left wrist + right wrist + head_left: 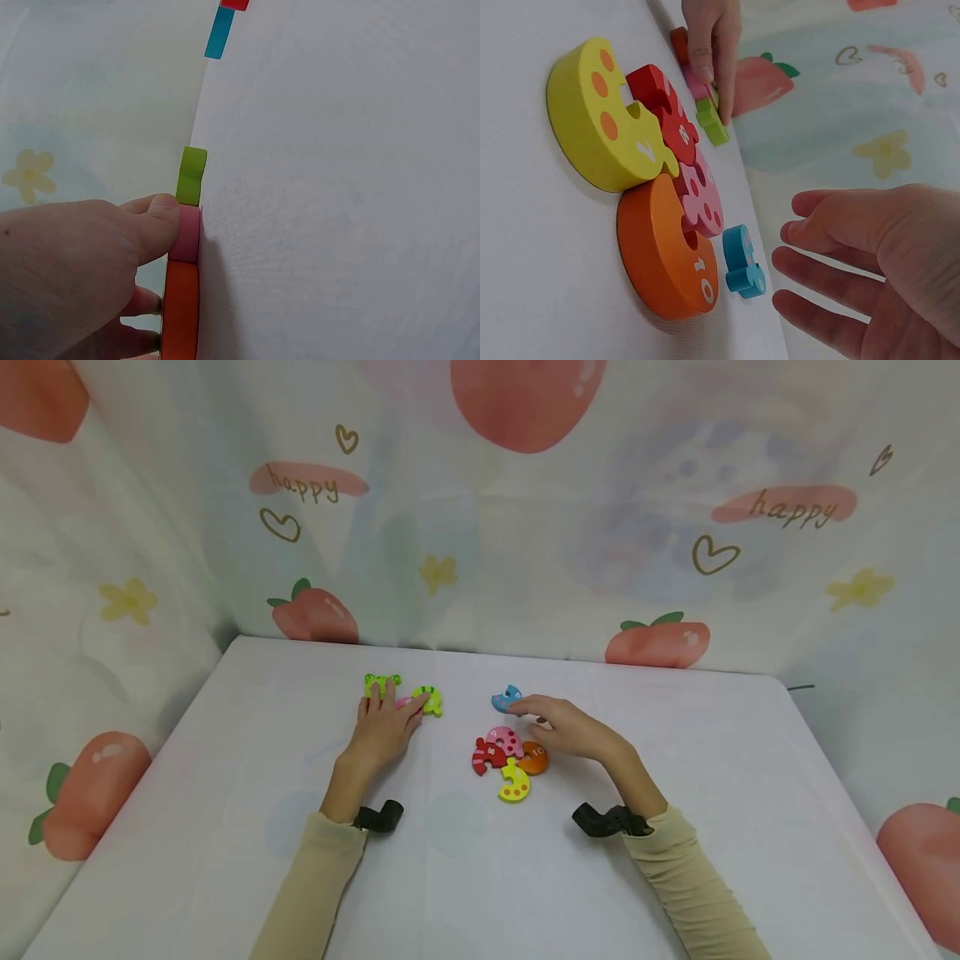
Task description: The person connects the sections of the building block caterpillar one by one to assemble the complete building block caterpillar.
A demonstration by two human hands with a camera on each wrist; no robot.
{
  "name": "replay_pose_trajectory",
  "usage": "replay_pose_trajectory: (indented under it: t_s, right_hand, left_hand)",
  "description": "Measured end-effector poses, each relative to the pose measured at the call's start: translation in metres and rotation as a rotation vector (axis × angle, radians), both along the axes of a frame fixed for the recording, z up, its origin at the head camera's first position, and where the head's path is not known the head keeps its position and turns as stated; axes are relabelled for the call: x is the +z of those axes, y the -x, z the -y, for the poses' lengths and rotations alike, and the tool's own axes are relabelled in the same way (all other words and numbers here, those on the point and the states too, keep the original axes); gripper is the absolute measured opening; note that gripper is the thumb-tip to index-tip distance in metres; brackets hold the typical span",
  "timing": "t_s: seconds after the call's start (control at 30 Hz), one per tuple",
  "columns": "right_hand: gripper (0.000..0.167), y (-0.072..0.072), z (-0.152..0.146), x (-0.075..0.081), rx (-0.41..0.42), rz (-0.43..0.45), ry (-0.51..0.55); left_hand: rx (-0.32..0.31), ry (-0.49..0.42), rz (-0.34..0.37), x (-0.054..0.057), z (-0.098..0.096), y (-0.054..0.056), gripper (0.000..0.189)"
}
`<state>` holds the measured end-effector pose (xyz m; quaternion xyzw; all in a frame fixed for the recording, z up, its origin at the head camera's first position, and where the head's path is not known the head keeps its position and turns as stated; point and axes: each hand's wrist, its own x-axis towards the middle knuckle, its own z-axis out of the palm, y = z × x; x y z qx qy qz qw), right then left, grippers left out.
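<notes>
My left hand (pixel 379 732) lies over a small row of flat toy pieces at the left. Under or beside its fingers are a green piece with round ends (pixel 372 679), a pink piece (pixel 189 232), an orange piece (pixel 181 311) and a striped green piece (pixel 432 699). The left thumb rests against the pink piece in the left wrist view. My right hand (pixel 573 727) hovers with loosely bent fingers beside a blue piece (pixel 737 247); a gap shows between them in the right wrist view.
Nearer me lies a touching cluster: a red piece (pixel 486 755), a pink spotted piece (pixel 509 739), an orange piece marked 10 (pixel 535 762) and a yellow spotted piece (pixel 514 787). The white table (pixel 450 877) ends at a patterned cloth (pixel 525 568) behind.
</notes>
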<state>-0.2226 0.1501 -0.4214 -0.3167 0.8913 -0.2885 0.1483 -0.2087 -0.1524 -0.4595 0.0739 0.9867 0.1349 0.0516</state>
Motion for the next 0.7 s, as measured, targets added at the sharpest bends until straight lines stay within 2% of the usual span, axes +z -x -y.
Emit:
replay_pose_trajectory:
  t_s: [0.17,0.37,0.5,0.7]
  right_hand:
    - [0.041,0.006,-0.006,-0.003,-0.081,-0.022,0.029]
    - [0.048,0.018,-0.001,-0.015,-0.254,-0.040,0.052]
    - [0.051,0.024,0.008,-0.023,-0.270,-0.021,0.031]
    - [0.059,0.028,0.026,-0.024,-0.320,-0.017,-0.061]
  left_hand:
    - [0.001,-0.007,-0.001,0.000,0.000,0.001,0.046]
    - [0.002,-0.006,-0.019,-0.001,0.000,0.003,0.045]
    - [-0.001,-0.007,0.001,-0.002,0.000,0.002,0.046]
    - [0.004,-0.015,0.005,-0.002,-0.001,0.001,0.045]
